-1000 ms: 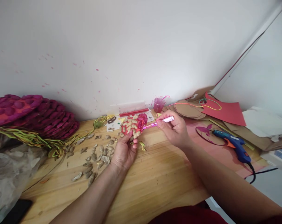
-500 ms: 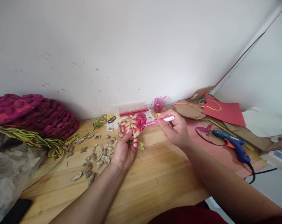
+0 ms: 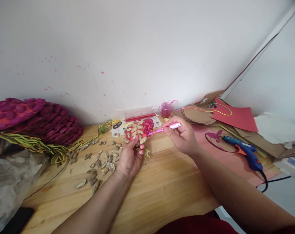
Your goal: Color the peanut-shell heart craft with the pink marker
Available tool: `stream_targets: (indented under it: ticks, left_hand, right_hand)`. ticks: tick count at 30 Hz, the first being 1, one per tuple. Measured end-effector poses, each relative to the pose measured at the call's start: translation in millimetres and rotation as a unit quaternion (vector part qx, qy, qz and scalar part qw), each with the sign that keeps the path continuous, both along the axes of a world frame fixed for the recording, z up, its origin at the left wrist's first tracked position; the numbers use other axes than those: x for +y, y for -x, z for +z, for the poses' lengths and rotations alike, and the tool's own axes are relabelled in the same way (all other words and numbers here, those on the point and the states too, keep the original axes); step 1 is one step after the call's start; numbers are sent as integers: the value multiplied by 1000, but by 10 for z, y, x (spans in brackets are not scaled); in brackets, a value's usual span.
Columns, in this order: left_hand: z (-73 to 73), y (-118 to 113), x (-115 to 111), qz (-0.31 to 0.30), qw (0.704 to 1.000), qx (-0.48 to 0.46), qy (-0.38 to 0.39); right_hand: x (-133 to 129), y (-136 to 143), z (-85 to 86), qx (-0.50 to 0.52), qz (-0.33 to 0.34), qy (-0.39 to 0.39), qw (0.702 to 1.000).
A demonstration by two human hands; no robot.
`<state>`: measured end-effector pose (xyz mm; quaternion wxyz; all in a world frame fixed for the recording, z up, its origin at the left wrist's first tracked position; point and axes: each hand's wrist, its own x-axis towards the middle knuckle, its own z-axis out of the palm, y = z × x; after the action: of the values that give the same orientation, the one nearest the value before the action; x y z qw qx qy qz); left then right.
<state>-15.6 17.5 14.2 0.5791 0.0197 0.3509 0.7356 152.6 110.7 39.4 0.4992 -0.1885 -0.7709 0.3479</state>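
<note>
My left hand (image 3: 131,154) grips the near edge of a red disc with peanut shells (image 3: 135,131) on its face, thumb on top. Magenta paint covers the shells on its right side; the others are still bare tan. Between the thumb and fingers of my right hand (image 3: 183,136) is a paintbrush (image 3: 173,126) with a pale handle and a pink-smeared front end. Its tip touches the painted right side of the disc. Green and yellow strings (image 3: 147,151) stick out below the disc. Behind it stands a plastic cup (image 3: 166,110) with pink paint.
Loose peanut shells (image 3: 98,162) lie scattered left of my hands. A stack of magenta shell-covered discs (image 3: 52,120) leans at the far left above a plastic bag (image 3: 13,185). On the right are a blue glue gun (image 3: 248,156), cardboard discs (image 3: 198,113) and red sheets (image 3: 240,115).
My right hand and the paintbrush have shifted slightly left, the brush tip moving a little along the painted side of the disc. My left hand keeps its hold, nearly still.
</note>
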Motion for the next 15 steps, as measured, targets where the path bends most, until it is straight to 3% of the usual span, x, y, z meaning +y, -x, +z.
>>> stream_targets:
  ticks: [4, 9, 15]
  left_hand:
    - [12, -7, -2, 12, 1000, 6, 11]
    - [2, -4, 0, 9, 1000, 12, 4]
    - [-4, -5, -8, 9, 1000, 12, 10]
  right_hand:
    - [15, -20, -6, -2, -27, -3, 1000]
    - [1, -15, -18, -16, -2, -18, 1000]
    - [0, -7, -16, -5, -23, -28, 999]
